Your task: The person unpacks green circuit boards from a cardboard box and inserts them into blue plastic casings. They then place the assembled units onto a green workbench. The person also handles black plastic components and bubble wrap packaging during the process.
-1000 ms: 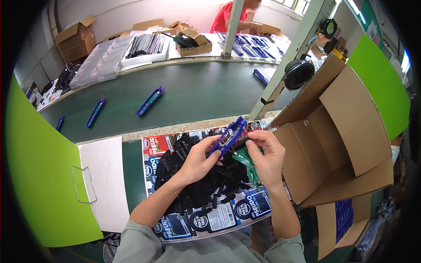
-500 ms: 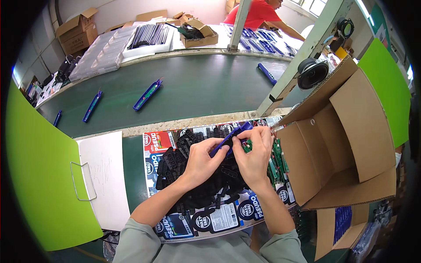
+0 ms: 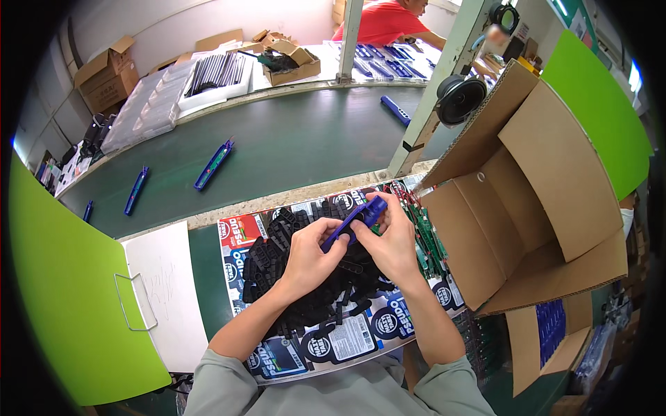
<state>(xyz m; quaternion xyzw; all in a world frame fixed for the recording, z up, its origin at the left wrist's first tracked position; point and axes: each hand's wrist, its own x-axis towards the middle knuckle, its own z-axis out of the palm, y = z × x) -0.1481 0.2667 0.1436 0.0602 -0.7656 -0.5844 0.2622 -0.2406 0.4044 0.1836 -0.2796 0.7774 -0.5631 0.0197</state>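
Casing in blue plastic, long and narrow, is slanting up to the right between your left hand and your right hand, above the worktop. Your left grip is closing around its lower end; your right grip is closing around its upper end, with the thumb pressing near the middle and the fingers wrapping behind. Your thumbs are covering the middle, so whether any part is sitting inside cannot be told.

Below your hands, loose black plastic pieces are lying heaped on a printed sheet. To their right, green circuit boards are lying in a bundle near an open cardboard box.

Beyond, on a long green surface, two blue housings are showing green boards inside. Across it, a person in a red top is leaning over more blue parts.

Handwork on your casing is apparently under way and unfinished. Those two housings are seemingly holding their boards already, while many black pieces and boards are lying loose, suggesting plenty is remaining.
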